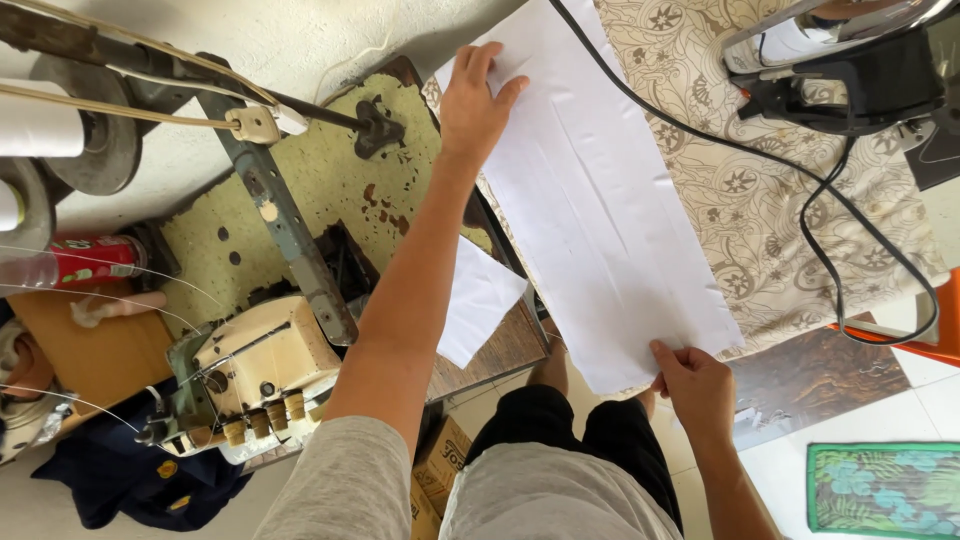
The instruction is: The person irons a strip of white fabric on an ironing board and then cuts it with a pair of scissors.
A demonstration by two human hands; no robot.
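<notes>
Two bare hands work at opposite ends of a long white rectangular piece of cloth [600,200], which lies flat on a board covered in cream fabric with a brown floral print [740,200]. The left hand [478,105] rests at the far end of the cloth, palm down and fingers spread flat on it, pressing rather than gripping. The right hand [697,388] is at the near end, its thumb and fingers pinched shut on the cloth's near corner. The hands are well apart, with the whole length of the cloth stretched between them.

A black electric cord [760,150] runs across the printed cover just beyond the right hand and loops back up to a black and silver iron [850,60] standing well away from both hands, on the far side of the cloth from the left hand. Under the left forearm a smaller white scrap of fabric [478,300] hangs over the edge of a wooden table. Beside that arm, on the side away from the cloth, sits a cream-coloured overlock sewing machine [255,370] with thin threads running off it, on a worn yellow-green tabletop [300,160].
</notes>
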